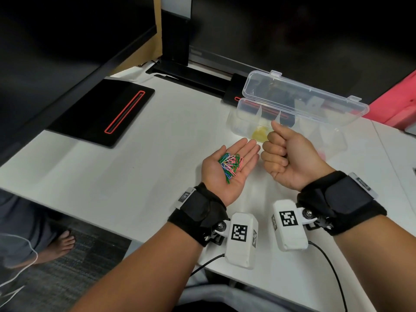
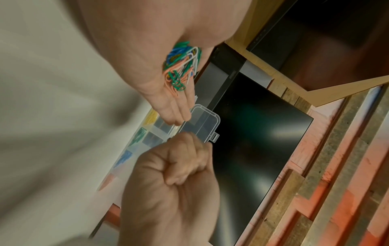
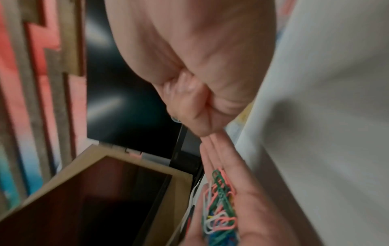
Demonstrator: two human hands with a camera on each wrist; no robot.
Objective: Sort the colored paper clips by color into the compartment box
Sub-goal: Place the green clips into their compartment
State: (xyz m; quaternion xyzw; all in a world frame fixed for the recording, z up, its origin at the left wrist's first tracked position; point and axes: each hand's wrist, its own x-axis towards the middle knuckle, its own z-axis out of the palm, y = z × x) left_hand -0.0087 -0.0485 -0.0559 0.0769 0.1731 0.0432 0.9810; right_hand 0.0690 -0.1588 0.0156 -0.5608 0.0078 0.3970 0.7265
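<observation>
The left hand (image 1: 227,170) lies flat with released fingers, and the paper clips (image 1: 230,164) rest just behind them. They look light, stiff, and easily tangled; pinch one by its loop. The right hand (image 1: 290,158) is clenched; whether it holds a clip, I cannot tell. The compartment box (image 1: 290,124) stands just beyond both hands' fingers.

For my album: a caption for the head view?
Left hand cups mixed paper clips; right hand fisted beside open compartment box.

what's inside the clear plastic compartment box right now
The clear plastic compartment box holds yellow paper clips, green paper clips and blue paper clips in separate compartments. The right hand covers the compartments behind it.
</observation>
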